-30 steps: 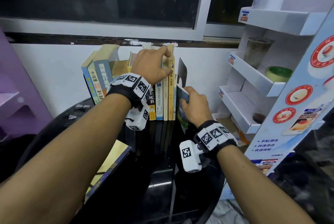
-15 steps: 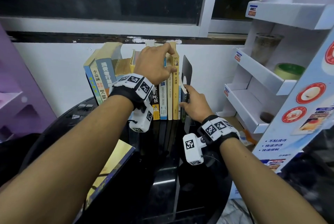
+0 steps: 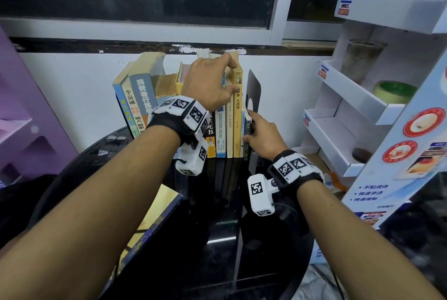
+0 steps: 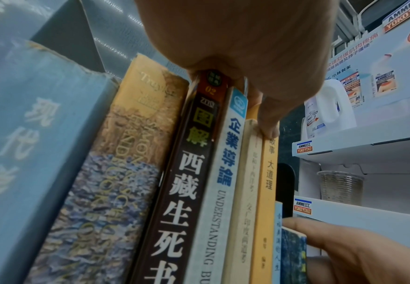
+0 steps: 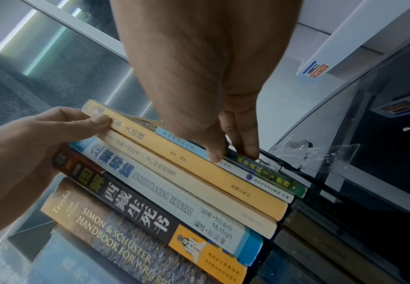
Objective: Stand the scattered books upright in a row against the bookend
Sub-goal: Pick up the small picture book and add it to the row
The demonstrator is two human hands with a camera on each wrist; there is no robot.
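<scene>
Several books stand upright on the black table, ending at a black bookend on the right. My left hand grips the tops of the row, thumb on the spine of the tall yellow book, fingers over its top edge. My right hand pinches a short, thin green-spined book, upright between the yellow book and the bookend. In the right wrist view the thumb and fingers clamp that green-spined book beside a thin white-spined one. The left wrist view shows its blue cover.
Thicker blue books lean at the row's left end. A yellow and blue book lies flat at the front left of the round black table. A white display shelf stands close on the right, and a purple shelf on the left.
My right hand has turned the short book from tilted, cover showing, to upright and pushed it in between the yellow book and the bookend. The left hand kept its hold on the book tops.
</scene>
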